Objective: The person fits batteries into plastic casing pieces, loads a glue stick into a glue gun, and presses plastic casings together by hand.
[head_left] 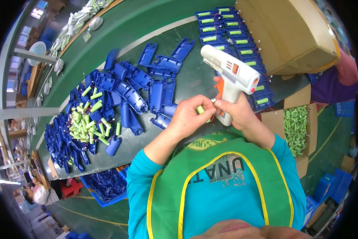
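My left hand is closed round a green battery cell with thin wires. Its fingertips almost meet the thumb of my right hand, where a small white plug shows. That right hand grips a white glue gun by its handle; the orange trigger lies under the fingers, and the nozzle end is hard to make out. Beyond the glue gun, rows of blue plastic housings each hold a green cell. To my left, loose blue housings are spread in a heap, with a pile of green cells on it.
A large cardboard box stands at the far right of the green table. Beside my right arm is an open carton full of green cells. A blue crate of parts sits below the table's left edge. Other people are nearby.
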### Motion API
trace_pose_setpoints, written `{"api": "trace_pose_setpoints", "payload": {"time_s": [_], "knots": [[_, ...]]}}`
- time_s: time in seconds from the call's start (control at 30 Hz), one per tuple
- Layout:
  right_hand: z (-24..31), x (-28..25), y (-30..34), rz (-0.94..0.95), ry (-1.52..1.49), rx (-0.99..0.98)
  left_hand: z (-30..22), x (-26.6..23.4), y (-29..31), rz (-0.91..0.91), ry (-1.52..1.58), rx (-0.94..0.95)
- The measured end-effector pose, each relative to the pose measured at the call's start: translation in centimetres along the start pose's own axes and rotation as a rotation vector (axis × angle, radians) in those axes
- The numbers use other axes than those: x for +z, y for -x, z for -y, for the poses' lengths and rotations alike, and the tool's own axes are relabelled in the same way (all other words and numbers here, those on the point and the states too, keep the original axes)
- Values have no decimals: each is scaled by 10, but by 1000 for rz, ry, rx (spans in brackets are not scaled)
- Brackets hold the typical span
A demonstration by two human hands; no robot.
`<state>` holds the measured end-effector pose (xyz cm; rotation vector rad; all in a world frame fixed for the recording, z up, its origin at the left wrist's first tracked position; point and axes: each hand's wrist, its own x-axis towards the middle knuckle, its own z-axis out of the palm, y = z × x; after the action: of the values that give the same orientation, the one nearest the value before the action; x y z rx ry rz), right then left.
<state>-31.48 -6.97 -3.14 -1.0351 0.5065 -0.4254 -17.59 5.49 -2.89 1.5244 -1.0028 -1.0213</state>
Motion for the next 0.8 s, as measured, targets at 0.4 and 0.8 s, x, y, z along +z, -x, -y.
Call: {"api": "trace_pose_setpoints", "payload": {"time_s": [0.4, 0.8], "knots": [[1, -3, -5, -59, 23, 46, 3, 3, -4, -28, 92, -59], [-9, -13, 1, -1, 464, -233, 22, -9, -11, 198, 740, -425]]}}
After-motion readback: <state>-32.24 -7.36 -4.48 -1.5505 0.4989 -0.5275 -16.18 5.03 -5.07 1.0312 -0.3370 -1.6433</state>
